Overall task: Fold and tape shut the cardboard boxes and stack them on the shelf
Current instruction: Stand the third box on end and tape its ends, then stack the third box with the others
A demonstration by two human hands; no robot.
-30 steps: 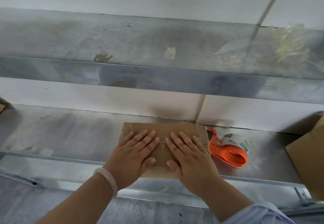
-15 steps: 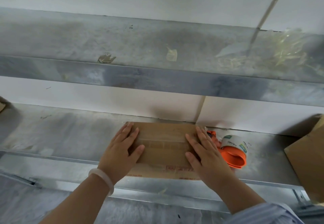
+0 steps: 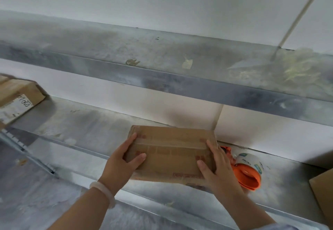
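Observation:
A flat brown cardboard box [image 3: 171,150], taped along its top seam, sits at the front of the metal shelf [image 3: 86,129]. My left hand [image 3: 120,166] grips its left end, thumb on top and fingers round the side. My right hand [image 3: 218,168] grips the right end the same way. An orange tape dispenser [image 3: 246,172] with a white roll lies on the shelf just right of the box, partly behind my right hand.
Another cardboard box with a white label [image 3: 16,100] lies on the shelf at the far left. A brown box corner [image 3: 322,190] shows at the right edge. An upper metal shelf [image 3: 180,78] overhangs, with tape scraps at its right.
My hands slid from flat on the box top out to its two ends and now grip it. The view has swung left, bringing the labelled box into sight.

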